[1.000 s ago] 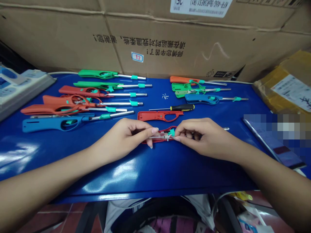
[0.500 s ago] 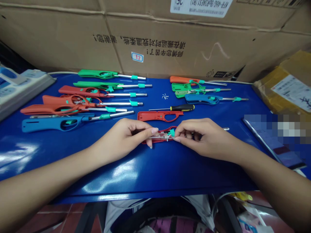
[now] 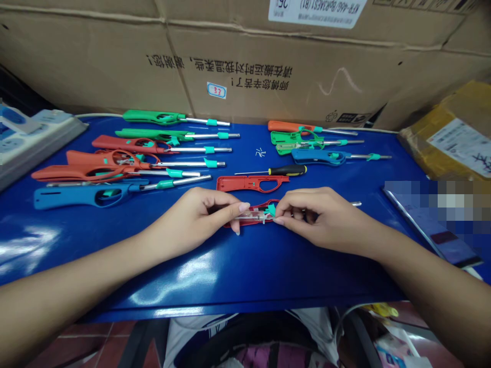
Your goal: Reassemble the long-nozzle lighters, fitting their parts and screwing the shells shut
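An opened red lighter shell half (image 3: 253, 222) lies on the blue table between my hands. My left hand (image 3: 205, 213) pinches a clear fuel tank (image 3: 251, 215) over that shell, thumb on top. At the tank's right end sits a small white nozzle piece, beside a green trigger (image 3: 270, 209). My right hand (image 3: 309, 214) is closed, thumb and forefinger pinched together at the nozzle and trigger; what lies between the fingertips is too small to make out. The tip of a metal tube (image 3: 356, 204) shows past my right hand. Just behind lies the other red shell half (image 3: 251, 183), with a screwdriver (image 3: 287, 169) beyond it.
Several long-nosed lighters (image 3: 88, 197) lie in rows at the left, and several more (image 3: 318, 156) at the back right. Small white pieces (image 3: 260, 152) lie mid-table. A large carton (image 3: 238, 51) stands behind. A power strip (image 3: 34, 135) is left; a phone-like device (image 3: 425, 225) is right.
My hands and the lighter parts stay almost where they were. The whole view has shifted very slightly.
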Demonstrator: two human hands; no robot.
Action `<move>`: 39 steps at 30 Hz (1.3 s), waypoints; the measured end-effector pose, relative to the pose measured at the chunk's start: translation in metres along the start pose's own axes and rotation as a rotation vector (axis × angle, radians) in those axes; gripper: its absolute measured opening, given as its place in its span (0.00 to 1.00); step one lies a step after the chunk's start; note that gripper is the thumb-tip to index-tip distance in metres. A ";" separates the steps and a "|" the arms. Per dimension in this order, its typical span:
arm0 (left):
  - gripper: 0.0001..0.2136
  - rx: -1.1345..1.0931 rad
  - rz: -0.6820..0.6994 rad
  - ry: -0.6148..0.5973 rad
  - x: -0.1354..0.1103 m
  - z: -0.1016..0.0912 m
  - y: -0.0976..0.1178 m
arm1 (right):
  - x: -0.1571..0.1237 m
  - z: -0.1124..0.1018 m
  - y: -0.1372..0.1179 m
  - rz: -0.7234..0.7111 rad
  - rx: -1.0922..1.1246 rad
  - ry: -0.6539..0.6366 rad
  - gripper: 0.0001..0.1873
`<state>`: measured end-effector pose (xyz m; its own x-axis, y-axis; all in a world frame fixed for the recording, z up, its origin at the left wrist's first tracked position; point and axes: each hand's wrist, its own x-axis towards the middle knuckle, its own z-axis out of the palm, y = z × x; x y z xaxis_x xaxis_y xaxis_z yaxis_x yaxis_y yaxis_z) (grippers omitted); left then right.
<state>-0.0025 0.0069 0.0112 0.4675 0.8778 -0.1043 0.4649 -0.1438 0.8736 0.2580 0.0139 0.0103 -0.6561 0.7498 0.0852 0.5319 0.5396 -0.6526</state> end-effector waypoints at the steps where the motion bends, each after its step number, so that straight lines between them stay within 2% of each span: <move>1: 0.18 -0.002 0.000 0.000 0.000 0.000 0.000 | 0.000 0.000 0.000 -0.003 0.000 0.000 0.06; 39: 0.18 -0.013 -0.019 -0.018 -0.002 0.001 -0.005 | 0.000 0.001 -0.003 -0.061 -0.017 0.013 0.06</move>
<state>-0.0046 0.0056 0.0062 0.4721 0.8719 -0.1298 0.4646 -0.1209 0.8772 0.2558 0.0125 0.0113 -0.6805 0.7204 0.1340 0.5005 0.5905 -0.6331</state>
